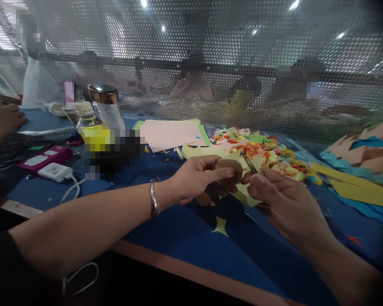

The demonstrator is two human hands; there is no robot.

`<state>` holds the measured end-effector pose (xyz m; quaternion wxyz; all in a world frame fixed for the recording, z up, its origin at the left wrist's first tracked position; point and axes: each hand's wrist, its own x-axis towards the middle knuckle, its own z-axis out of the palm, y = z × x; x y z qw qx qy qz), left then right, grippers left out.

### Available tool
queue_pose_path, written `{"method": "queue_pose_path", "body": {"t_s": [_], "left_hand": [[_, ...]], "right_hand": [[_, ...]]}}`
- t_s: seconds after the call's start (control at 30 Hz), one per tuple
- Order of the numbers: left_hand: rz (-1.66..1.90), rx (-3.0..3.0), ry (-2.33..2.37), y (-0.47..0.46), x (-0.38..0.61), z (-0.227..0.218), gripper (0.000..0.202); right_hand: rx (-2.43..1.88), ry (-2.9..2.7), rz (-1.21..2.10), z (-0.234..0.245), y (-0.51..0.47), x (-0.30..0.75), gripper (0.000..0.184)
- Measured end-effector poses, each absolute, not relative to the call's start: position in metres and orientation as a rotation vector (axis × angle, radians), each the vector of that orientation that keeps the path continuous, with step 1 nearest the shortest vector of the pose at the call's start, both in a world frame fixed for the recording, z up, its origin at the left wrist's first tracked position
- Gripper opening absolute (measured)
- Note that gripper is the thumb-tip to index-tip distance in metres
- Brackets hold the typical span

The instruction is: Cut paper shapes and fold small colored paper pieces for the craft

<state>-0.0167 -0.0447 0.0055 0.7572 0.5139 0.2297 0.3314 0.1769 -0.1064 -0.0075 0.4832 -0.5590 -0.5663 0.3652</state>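
My left hand (199, 176), a silver bangle on its wrist, is closed with thumb and fingers pinching a round tan card (230, 166). My right hand (284, 199) grips a pair of small scissors (249, 163), their thin metal blades pointing up and to the left, close to the card's edge. Pale yellow paper (253, 199) hangs between and below the hands; I cannot tell which fingers touch it. On the blue table under them lies a yellow four-pointed paper star (221, 226). Another round tan piece (203, 199) shows beneath my left hand.
Behind my hands are a heap of colourful paper cutouts (268, 148) and pink sheets (169, 134). Folded paper stacks (364, 153) stand at right. At left are a bottle (107, 106), a purple power strip (47, 158), a white charger (55, 171) and another person's hand (6, 121).
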Motion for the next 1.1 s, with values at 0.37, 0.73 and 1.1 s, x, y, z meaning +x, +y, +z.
{"method": "queue_pose_path", "body": {"t_s": [0.37,0.73,1.1], "left_hand": [[0.762,1.205,0.478,-0.036,-0.02,0.003,0.014],[0.711,1.172,0.51,-0.033,-0.022,-0.001,0.017],[0.666,1.25,0.496,-0.034,-0.023,-0.001,0.027]], "right_hand": [[-1.349,-1.313,1.022,-0.006,-0.109,0.179,0.051],[-1.392,-1.298,1.068,0.003,-0.114,0.176,0.053],[-1.394,-1.307,1.096,-0.002,-0.106,0.181,0.067]]}}
